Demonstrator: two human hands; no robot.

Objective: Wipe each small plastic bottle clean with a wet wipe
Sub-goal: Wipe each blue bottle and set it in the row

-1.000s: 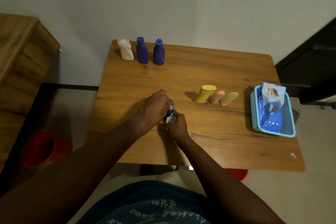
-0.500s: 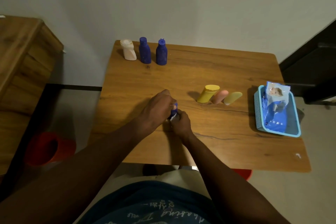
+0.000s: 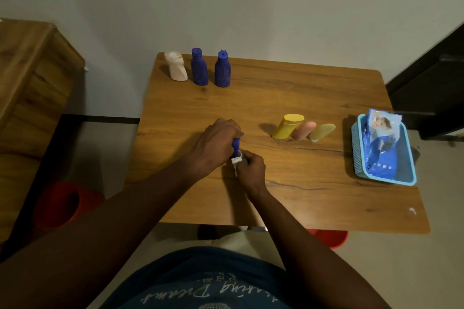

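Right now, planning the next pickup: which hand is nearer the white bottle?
Left. The left hand is in front of the white bottle; the right hand lies farther off, rightward.

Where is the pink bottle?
In the head view, the pink bottle is right of centre, between the yellow bottle and the olive bottle, left of the blue basket.
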